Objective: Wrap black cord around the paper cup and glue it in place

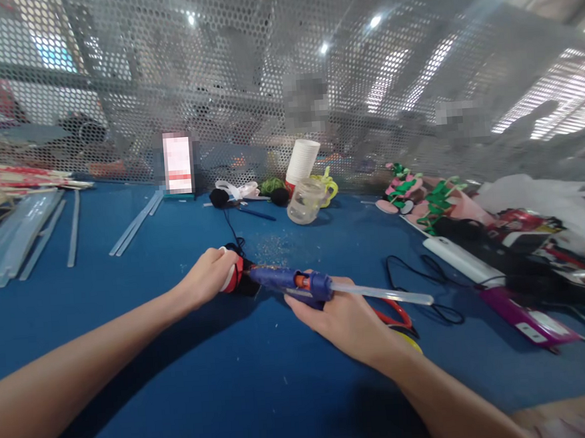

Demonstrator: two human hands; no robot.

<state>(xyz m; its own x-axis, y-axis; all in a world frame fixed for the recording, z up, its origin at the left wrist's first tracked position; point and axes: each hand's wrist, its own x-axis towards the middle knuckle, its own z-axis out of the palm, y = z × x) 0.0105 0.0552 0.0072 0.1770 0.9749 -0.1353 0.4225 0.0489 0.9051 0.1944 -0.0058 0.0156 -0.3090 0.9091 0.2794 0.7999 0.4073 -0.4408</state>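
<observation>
My right hand [347, 315] is wrapped round a blue glue gun [281, 281], its nozzle pointing left. A clear glue stick [382, 294] sticks out of the gun's back end. In my left hand [209, 275] is a small red and white item [232, 274], with black material beside it. The nozzle tip is right by this item; whether they touch cannot be made out. From the black material a thin black cord runs back to a black ball [219, 197].
Glue sticks [18, 238] lie at the left, near a lit phone [177, 163]. Behind my hands are a clear jar [305, 201] and stacked white cups [303, 160]. At the right lie a white power strip [463, 262], a purple box [527, 317], cables and craft flowers [439, 202].
</observation>
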